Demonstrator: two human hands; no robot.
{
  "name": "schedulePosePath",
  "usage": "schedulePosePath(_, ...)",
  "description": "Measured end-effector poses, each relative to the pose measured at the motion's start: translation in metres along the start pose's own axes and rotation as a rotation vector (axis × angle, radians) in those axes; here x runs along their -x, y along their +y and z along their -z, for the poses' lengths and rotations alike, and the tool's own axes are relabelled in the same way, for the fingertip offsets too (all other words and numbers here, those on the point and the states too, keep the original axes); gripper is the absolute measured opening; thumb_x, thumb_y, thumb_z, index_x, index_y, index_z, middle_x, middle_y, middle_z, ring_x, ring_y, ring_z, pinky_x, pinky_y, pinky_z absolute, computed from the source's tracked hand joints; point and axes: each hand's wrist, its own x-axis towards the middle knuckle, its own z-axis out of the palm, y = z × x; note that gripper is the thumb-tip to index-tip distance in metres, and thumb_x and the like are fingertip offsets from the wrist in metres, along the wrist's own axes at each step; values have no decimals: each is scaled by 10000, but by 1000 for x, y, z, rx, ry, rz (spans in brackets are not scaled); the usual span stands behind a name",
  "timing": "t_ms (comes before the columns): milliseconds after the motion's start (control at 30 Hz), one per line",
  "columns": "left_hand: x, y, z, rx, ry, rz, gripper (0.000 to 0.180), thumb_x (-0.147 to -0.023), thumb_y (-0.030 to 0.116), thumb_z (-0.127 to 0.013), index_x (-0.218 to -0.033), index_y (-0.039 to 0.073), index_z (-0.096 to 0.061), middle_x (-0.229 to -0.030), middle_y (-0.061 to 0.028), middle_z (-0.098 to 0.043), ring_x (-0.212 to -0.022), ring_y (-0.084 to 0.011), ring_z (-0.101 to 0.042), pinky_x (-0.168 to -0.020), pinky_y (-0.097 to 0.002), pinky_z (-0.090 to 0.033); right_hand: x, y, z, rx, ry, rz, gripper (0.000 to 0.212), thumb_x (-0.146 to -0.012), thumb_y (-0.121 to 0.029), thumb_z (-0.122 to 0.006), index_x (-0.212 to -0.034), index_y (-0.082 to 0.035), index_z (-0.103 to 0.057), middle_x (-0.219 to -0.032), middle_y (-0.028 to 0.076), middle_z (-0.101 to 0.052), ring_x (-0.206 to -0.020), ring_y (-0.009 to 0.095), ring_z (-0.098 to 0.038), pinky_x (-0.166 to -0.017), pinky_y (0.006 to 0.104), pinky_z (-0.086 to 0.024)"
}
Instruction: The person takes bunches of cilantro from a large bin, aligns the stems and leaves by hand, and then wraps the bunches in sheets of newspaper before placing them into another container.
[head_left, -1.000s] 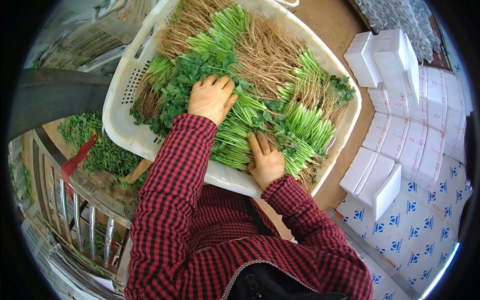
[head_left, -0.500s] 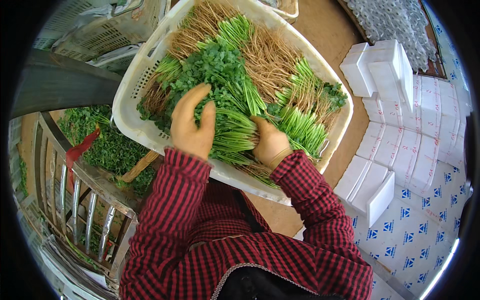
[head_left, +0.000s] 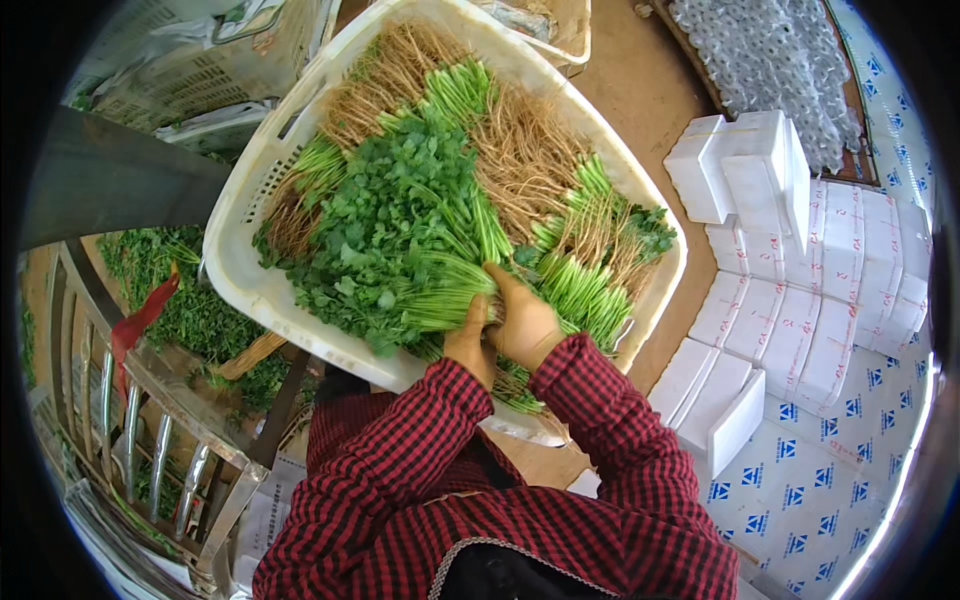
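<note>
A white plastic crate [head_left: 232,235] holds bundles of coriander, with pale green stems, leafy tops and long brown roots. Across its near side lies a bunch of coriander [head_left: 445,288], leaves toward the left and stems toward the right. My right hand [head_left: 528,322] is closed round the stem end of this bunch. Close against it, my left hand [head_left: 468,345] grips the same stems from the near side, thumb upward. Both hands hide the root end. More roots [head_left: 525,130] and cut-looking stems [head_left: 585,290] lie beyond and to the right.
White foam boxes [head_left: 780,290] are stacked on the right, beside a bubbly clear plastic sheet [head_left: 765,75]. At left stand a metal-barred chair [head_left: 150,400] with a red cloth strip [head_left: 140,315], and greens [head_left: 180,300] on the floor. Other crates [head_left: 190,80] stand far left.
My left hand has moved from the leaves down and right to the stem end, beside my right hand, and closed there. The whole view has shifted slightly.
</note>
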Motion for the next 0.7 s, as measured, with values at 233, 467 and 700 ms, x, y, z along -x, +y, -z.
schedulePosePath(233,36,12,0,-583,200,-213,492,-995,183,-673,-1429,5,-525,-1339,-149,-619,-1191,-235,-604,-1065,-390,-483,-2,41,16,-610,368,-41,461,-932,-252,-763,-1320,-31,-651,-1133,201,-742,-1040,269,-734,-868,384,-595)
schedulePosePath(467,15,-5,50,-1063,-26,-218,767,-896,-109,-623,-1577,163,-397,-1395,-214,-597,-1252,-244,-601,-1052,-346,-477,-32,50,-20,-112,108,-138,668,-964,-558,-628,-1360,-19,-602,-1192,254,-705,-1083,403,-695,-949,450,-559)
schedulePosePath(700,8,6,16,436,-87,85,640,-987,295,-661,-1526,51,-417,-1541,-153,-471,-1389,-326,-448,-1220,-480,-301,-58,63,2,-56,-145,-65,915,-952,-762,-474,-1360,51,-576,-1221,297,-680,-1132,438,-663,-969,470,-534)
